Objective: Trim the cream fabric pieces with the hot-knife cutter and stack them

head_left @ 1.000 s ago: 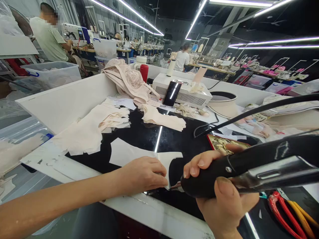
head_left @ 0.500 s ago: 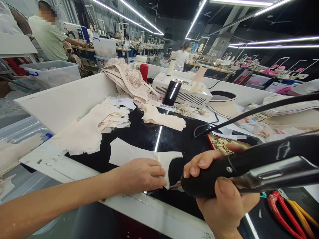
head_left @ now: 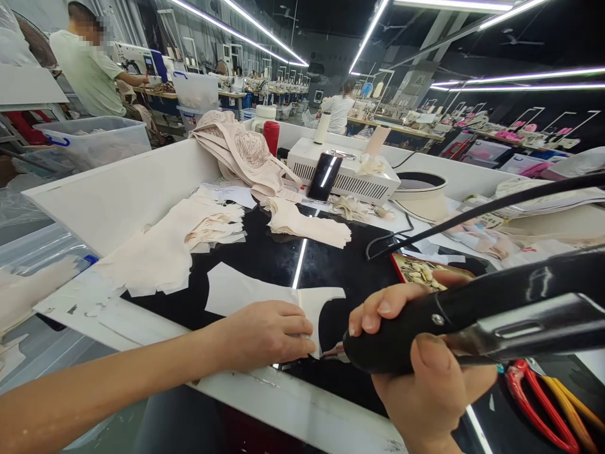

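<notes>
My left hand (head_left: 276, 334) lies on a pale cut piece (head_left: 253, 290) on the glossy black surface, fingers together on its near right part. Whether the fingers pinch the piece or only press it is unclear. My right hand (head_left: 425, 372) is wrapped round a thick black handheld tool (head_left: 472, 315) with a metal lever. The tool's narrow tip meets the right edge of the piece, close to my left fingertips. Behind the piece lie a stack of beige fabric pieces (head_left: 165, 243) and a smaller beige bundle (head_left: 309, 224).
Red-handled pliers (head_left: 529, 403) lie at the lower right, beside a red-rimmed tray (head_left: 399, 270). A phone (head_left: 324, 176) leans on a white vented box (head_left: 345, 167). A black cable (head_left: 486, 217) arches over the right side. Two people work farther back.
The view has shifted very slightly. Both hands, the tool and the pale piece hold nearly the same places. The person at the far left has moved an arm slightly.
</notes>
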A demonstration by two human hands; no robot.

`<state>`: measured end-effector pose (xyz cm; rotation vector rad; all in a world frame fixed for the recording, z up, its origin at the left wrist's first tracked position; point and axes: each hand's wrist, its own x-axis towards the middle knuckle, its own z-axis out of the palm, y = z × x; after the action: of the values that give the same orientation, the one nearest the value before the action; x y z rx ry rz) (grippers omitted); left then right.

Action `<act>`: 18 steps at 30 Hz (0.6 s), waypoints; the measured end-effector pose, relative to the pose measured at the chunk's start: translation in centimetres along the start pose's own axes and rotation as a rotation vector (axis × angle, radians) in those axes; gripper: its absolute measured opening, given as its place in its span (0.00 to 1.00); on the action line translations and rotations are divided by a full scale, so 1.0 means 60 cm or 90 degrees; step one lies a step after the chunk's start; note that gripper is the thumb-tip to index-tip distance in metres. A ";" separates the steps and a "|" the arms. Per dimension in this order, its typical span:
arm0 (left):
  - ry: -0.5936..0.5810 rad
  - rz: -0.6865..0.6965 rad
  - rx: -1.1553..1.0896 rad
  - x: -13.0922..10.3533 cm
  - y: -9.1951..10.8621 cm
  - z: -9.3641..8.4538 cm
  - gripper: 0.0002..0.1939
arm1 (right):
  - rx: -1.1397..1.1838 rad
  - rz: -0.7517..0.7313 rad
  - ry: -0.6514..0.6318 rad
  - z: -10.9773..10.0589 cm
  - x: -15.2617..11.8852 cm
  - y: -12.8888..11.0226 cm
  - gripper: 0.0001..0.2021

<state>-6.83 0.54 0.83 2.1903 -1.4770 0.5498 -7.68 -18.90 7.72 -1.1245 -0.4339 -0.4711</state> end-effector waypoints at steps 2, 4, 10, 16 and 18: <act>0.004 -0.001 -0.001 0.000 0.000 0.000 0.12 | 0.009 -0.005 0.014 0.003 0.003 -0.001 0.22; 0.000 -0.003 0.000 0.000 0.000 0.000 0.12 | 0.012 -0.005 0.021 0.004 0.005 -0.001 0.23; -0.010 -0.001 -0.002 -0.004 -0.001 0.003 0.12 | -0.006 -0.010 -0.001 0.001 0.004 0.003 0.21; 0.001 -0.002 -0.002 -0.003 -0.002 0.004 0.11 | -0.006 -0.008 -0.012 0.000 0.000 0.006 0.22; 0.003 -0.002 0.000 -0.003 -0.002 0.004 0.10 | -0.009 -0.003 -0.006 0.000 -0.001 0.006 0.22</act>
<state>-6.75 0.57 0.50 2.1893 -1.4702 0.5532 -7.50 -18.76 7.42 -1.1398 -0.4418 -0.4749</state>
